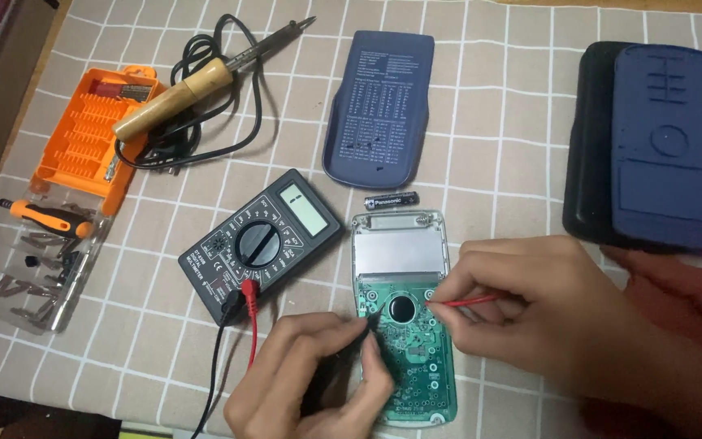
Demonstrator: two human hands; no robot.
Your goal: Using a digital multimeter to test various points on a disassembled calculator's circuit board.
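An opened calculator with a green circuit board point(409, 358) and a blank display lies near the front of the checked cloth. My left hand point(306, 378) holds a black probe, its tip touching the board left of the round black button cell point(402, 308). Pinched in my right hand point(522, 297) is a red probe point(466, 302), its tip on the board just right of that cell. Red and black leads point(241, 325) run from the probes to a black multimeter point(260, 241) to the left.
A wooden-handled soldering iron point(180, 91) with a coiled cord lies at the back left beside an orange bit holder point(87, 134). A clear tray point(38, 264) holds a screwdriver and bits. A blue calculator cover point(379, 106), a small battery point(392, 200) and dark casing parts point(652, 142) lie behind.
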